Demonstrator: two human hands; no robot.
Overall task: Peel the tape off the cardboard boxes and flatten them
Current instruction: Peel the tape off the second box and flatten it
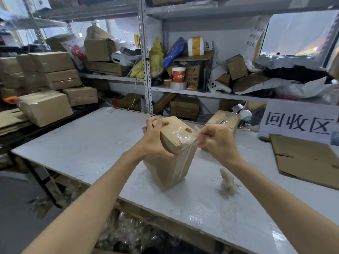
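Centre of frame: box [170, 162] stood on end on the bench [82, 143], tilted, lower end touching the top. Left hand [156, 142] gripped its upper end, fingers curled over the far edge. Right hand [214, 140] pinched a lifted strip of tape [187, 139] at the box's upper right edge, and the film was stretched between box and fingers.

I judged the work early to middling. Clear tape was partly free at the top but ran on down the box's right face. The box kept its full shape and was not yet flattened.

Right of frame: flat sheet [308, 158] below the sign [297, 121]. I took it for a finished box. Wad [228, 182] of what looked like peeled tape lay lower right of centre.

Just behind the right hand: second box [222, 120], still taped. Stacked boxes [47, 77] at upper left; I could not tell whether they were part of the job.
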